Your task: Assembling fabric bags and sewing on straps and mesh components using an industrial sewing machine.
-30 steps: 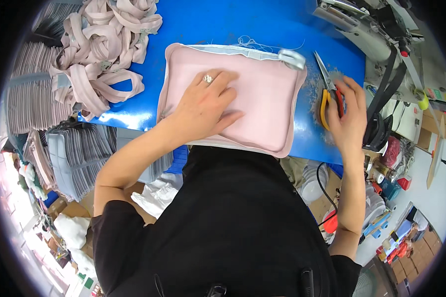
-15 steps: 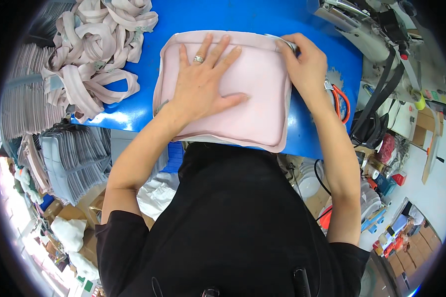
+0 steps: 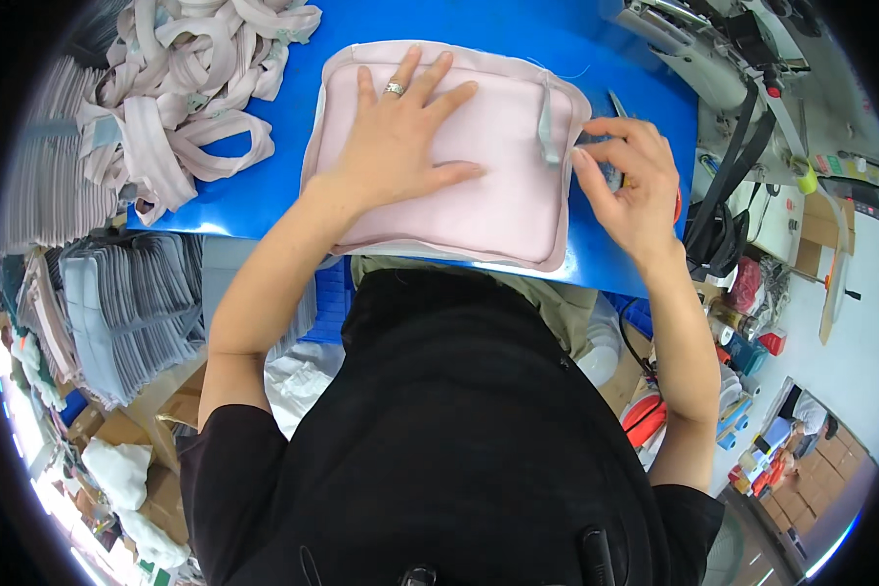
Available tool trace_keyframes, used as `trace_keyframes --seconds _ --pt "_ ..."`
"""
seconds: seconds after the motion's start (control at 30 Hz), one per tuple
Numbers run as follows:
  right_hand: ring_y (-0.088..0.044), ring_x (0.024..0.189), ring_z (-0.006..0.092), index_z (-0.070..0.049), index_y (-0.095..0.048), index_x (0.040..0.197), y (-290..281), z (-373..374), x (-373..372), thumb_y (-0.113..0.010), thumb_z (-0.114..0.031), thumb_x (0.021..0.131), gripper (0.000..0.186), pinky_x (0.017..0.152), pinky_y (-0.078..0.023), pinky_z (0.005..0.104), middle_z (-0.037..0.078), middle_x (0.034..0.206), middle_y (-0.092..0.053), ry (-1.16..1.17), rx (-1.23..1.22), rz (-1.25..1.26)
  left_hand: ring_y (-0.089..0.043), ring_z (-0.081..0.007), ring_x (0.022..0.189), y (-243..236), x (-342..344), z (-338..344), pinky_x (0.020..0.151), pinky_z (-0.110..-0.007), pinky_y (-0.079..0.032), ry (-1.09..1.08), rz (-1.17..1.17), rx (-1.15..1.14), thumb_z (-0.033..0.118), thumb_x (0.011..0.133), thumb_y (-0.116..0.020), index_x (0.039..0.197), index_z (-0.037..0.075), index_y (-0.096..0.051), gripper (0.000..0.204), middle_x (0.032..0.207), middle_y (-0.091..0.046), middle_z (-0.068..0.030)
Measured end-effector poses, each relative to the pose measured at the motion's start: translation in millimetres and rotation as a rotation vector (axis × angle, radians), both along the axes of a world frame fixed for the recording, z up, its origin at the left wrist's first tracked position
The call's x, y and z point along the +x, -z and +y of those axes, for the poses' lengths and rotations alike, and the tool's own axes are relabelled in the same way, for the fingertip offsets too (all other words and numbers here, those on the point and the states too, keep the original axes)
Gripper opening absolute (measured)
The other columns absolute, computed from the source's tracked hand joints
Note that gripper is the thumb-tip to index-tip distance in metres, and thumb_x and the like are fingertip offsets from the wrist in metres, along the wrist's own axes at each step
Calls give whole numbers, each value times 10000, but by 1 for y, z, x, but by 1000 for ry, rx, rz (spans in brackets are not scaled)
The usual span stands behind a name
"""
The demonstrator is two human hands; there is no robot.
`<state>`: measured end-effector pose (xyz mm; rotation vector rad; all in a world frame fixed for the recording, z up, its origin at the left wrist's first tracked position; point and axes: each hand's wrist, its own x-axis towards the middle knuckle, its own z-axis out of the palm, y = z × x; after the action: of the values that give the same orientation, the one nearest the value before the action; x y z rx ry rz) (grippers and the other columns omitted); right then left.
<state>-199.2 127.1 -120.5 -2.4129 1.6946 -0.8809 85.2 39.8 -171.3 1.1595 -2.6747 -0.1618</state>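
A pale pink padded fabric piece with a raised, seamed rim lies on the blue table. My left hand, a ring on one finger, rests flat on its left half with fingers spread. A short grey fabric strip lies over its upper right corner. Beside the right edge, my right hand is curled, thumb and fingertips close together at the rim; anything pinched there is too small to make out. Scissors lie partly hidden under this hand, with a pointed tip and a bit of red handle showing.
Tangled pink fabric strips heap at the table's left. Beyond and below stand stacks of grey fabric pieces. A sewing machine stands at the far right, with a black strap hanging near it. The blue table's near edge meets my body.
My right hand has moved down from the upper right corner, and the small metal item at its fingers no longer shows there. The grey strip now shows on the piece. My left hand stays flat.
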Motion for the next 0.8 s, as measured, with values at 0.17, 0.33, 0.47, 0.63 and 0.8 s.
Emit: trace_keyframes --seconds 0.17,0.33,0.47,0.63,0.8 --pt "-718 1031 280 -62 -790 974 9 7 -24 -800 -93 890 90 909 -555 381 104 1084 -764 150 47 -90 -649 -310 1259 -38 115 21 1036 -402 -519 -124 691 -241 75 911 -793 1341 65 -683 444 1410 -663 -148" --pt "-686 1112 235 32 -768 1084 34 26 -64 -710 -55 989 142 1006 -503 328 142 1183 -747 234 142 -130 -671 -117 823 31 271 106 729 -251 -560 -889 1035 -315 55 1047 -650 1158 -2 -713 140 1039 -754 -117" --pt "-673 1107 205 48 -751 1096 50 21 -81 -680 -92 1037 168 1029 -489 322 128 1182 -740 274 197 -246 -677 -300 1107 136 310 178 911 -414 -577 -1101 272 43 143 899 -810 1335 135 -659 461 1331 -647 -215" --pt "-667 1148 203 32 -757 1093 41 3 -66 -667 -133 1057 191 1047 -489 339 128 1208 -733 232 206 -306 -459 -472 1457 206 316 218 1168 -486 -460 -1219 -349 373 277 767 -923 1584 222 -468 937 1629 -407 -248" --pt "-666 1170 204 23 -753 1122 22 -16 -23 -638 -116 1069 188 1074 -477 342 122 1223 -731 100 206 -366 -577 -458 1327 200 377 235 1107 -486 -495 -1010 52 428 138 842 -797 1532 191 -534 741 1419 -591 -288"
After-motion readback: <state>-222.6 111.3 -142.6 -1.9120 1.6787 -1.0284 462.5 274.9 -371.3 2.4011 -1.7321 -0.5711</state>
